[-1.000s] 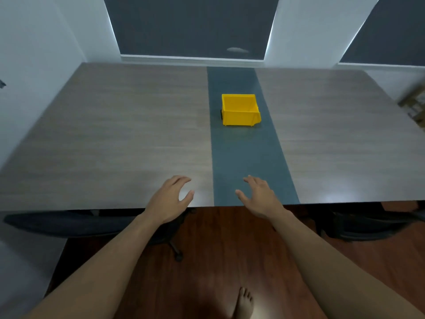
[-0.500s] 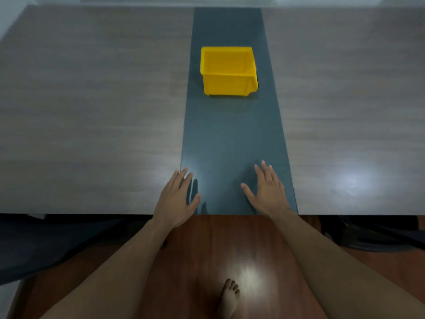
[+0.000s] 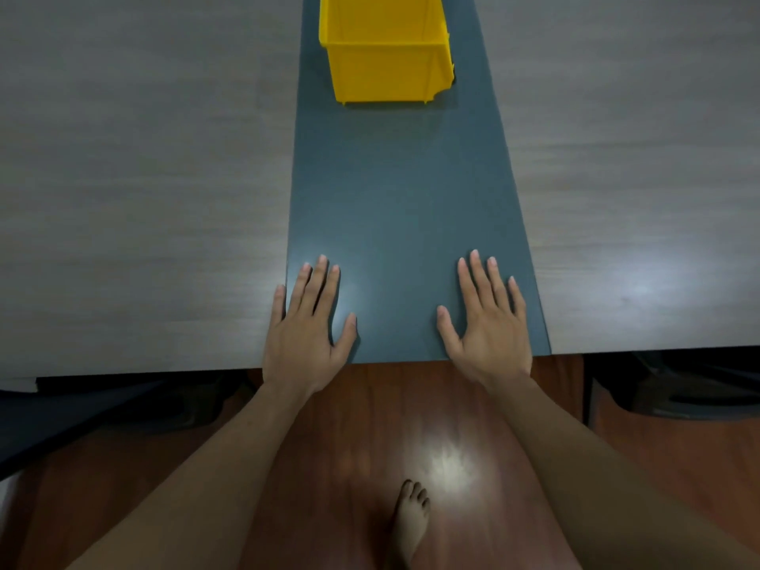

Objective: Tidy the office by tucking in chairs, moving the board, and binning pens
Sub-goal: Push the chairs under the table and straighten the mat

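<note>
Both hands lie flat, palms down, on the near end of the worktop (image 3: 144, 178). The left hand (image 3: 306, 335) straddles the left border of the dark grey-blue centre strip (image 3: 399, 199); the right hand (image 3: 491, 331) rests just inside the strip's right border. The fingers (image 3: 477, 277) of both hands are extended and slightly spread, holding nothing.

Risks from this position:
- If the strip is the board to be moved, flat palms give friction only. A push or pull may slip, most likely on the glossy near end.
- The yellow plastic bin (image 3: 386, 55) stands on the strip's far part. A sudden slide could shift or tip it.
- It cannot be told whether the strip is a separate panel or an inlay. If it is fixed, force is wasted.

Task items: the bin is open-topped, rigid, with ribbed corners, partly cut off by the frame's top edge. No pens are visible. A dark chair (image 3: 678, 388) sits tucked under the right side.
</note>
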A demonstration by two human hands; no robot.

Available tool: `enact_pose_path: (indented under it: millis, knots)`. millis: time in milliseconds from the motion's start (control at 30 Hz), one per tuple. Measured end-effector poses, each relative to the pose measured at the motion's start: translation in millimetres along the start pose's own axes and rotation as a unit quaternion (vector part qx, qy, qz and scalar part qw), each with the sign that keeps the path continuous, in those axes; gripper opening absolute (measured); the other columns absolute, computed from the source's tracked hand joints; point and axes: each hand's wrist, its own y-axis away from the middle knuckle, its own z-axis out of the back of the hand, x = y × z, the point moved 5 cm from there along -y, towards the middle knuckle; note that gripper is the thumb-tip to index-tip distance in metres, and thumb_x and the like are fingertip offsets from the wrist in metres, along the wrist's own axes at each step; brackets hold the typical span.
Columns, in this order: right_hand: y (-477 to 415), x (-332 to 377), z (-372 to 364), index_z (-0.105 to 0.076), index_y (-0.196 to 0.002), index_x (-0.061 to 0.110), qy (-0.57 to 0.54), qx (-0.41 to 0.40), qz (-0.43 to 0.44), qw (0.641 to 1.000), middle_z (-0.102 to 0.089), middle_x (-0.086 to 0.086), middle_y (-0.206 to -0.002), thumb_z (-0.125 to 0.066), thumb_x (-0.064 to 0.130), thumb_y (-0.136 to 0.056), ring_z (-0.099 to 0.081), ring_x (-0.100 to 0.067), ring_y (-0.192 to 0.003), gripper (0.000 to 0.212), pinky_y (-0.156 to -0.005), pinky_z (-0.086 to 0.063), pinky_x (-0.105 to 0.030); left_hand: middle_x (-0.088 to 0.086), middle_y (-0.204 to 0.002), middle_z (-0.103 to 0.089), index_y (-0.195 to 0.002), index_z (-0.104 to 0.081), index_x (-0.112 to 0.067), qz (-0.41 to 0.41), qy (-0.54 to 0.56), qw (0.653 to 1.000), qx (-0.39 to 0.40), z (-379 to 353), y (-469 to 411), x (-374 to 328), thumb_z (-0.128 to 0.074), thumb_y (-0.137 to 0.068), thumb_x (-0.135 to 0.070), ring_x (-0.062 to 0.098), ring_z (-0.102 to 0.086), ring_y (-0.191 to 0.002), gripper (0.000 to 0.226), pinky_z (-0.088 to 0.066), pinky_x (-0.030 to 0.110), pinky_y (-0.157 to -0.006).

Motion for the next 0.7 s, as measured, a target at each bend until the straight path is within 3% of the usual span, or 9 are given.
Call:
enact_pose_path:
  millis: [700]
  knots:
    - [-12.5,-1.6,-3.6,-0.017,-0.17,0.021,0.014,-0.026,-0.003,1.0,-0.01,0.004,-0.179,-0.048,0.05,-0.101,-0.003,-0.016,-0.165,0.081,-0.131,-0.016,-0.051,-0.007,-0.182,-0.006,-0.173,-0.012,-0.027,0.009,-0.017,1.0,-0.024,-0.4,-13.1,2.6,-0.043,-0.105,-0.051,0.014,-0.003,-0.168,0.079,-0.015,0.052,-0.134]
